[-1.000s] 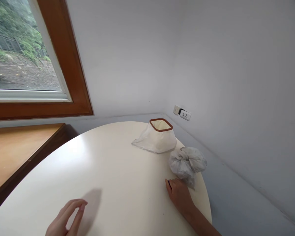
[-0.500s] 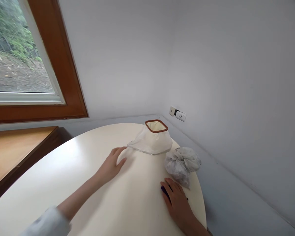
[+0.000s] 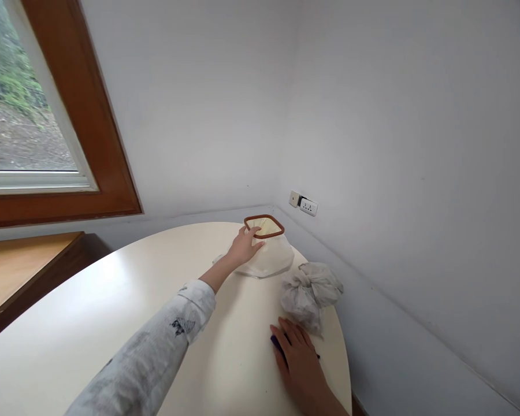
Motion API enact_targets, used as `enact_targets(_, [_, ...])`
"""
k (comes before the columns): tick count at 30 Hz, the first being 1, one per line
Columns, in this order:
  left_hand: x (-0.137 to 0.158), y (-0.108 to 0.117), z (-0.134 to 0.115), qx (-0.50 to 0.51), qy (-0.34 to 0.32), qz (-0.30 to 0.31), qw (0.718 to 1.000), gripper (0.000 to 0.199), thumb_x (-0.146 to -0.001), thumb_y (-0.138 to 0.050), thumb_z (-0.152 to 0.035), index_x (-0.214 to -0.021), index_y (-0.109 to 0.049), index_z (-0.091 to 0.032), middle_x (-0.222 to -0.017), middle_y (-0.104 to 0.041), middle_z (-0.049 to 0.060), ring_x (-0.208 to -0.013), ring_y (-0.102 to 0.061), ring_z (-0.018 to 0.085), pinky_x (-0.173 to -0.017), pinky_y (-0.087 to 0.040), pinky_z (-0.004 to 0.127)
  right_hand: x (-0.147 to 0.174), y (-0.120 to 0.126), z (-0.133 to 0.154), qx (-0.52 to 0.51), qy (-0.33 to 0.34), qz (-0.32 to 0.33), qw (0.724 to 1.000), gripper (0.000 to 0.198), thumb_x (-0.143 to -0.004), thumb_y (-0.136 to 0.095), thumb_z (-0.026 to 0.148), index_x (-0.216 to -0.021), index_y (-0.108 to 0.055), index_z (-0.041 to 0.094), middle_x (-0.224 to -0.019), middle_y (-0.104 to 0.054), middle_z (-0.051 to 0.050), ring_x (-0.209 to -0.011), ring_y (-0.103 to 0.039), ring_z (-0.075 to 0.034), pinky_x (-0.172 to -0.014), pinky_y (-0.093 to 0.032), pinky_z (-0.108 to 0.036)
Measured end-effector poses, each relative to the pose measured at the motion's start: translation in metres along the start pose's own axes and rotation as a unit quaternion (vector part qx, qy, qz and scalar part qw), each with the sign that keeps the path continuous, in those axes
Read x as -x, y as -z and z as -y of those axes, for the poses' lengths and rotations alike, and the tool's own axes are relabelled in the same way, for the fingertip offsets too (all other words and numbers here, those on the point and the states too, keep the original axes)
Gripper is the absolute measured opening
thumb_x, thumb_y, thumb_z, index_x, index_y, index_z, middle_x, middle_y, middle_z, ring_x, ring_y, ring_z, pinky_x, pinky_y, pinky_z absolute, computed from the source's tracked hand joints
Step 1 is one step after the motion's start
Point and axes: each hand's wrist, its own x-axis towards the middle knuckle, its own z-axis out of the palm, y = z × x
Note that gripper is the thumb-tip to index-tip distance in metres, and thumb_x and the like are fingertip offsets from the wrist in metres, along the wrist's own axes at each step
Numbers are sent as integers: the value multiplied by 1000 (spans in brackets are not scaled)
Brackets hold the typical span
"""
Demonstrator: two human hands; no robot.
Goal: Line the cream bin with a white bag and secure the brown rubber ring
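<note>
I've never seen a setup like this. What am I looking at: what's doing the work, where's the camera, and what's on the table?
There is no machine: these are a person's bare hands, seen from a camera worn on their head, looking forward and down. On the curved white table stands a brown-rimmed bin with a translucent plastic liner draped around it, beside a knotted plastic bag. The left hand is at the bin's rim; its grip is unclear. The right hand covers a dark purple object, mostly hidden.

glossy tabletop (image 3: 108, 277), filmy white bag (image 3: 271, 263), probably plastic
</note>
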Motion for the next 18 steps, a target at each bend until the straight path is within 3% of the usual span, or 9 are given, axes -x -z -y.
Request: enact_targets(18, [-9,-4,0,-29,-7,-23,999,30,-78,-56,-41,-96,-58,-17,-118,-48,15,-108,-49,27,-90,-39,36,1,0,4,4,-4,15,1000,39,-90,-35,26,-127,-47,25,-134,-47,-5,-123,-43,-25,-101,-37,-47])
